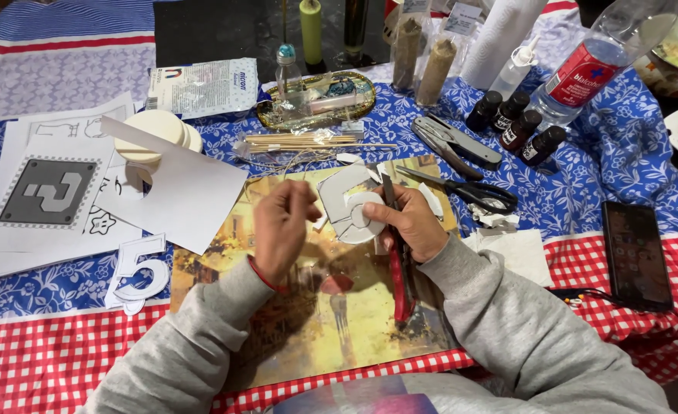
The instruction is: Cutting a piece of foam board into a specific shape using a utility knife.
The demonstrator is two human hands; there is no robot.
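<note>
Your right hand (414,224) clamps grey cardboard number cutout (348,205) plus red-handled craft knife (398,268), blade up along cutout edge. Your left hand (281,226) blurred, fingers curled at cutout's left edge; cannot tell if gripping. Cutout held just above picture mat (331,322) at counter centre. Judgement: cutout light, stiff-ish but thin, bends or tears at narrow necks; pinch broad round part, thumb flat. Knife slim, slippery-handled; keep fingers off blade. Scissors (477,192) beside, white number cutout (139,272) far left.
</note>
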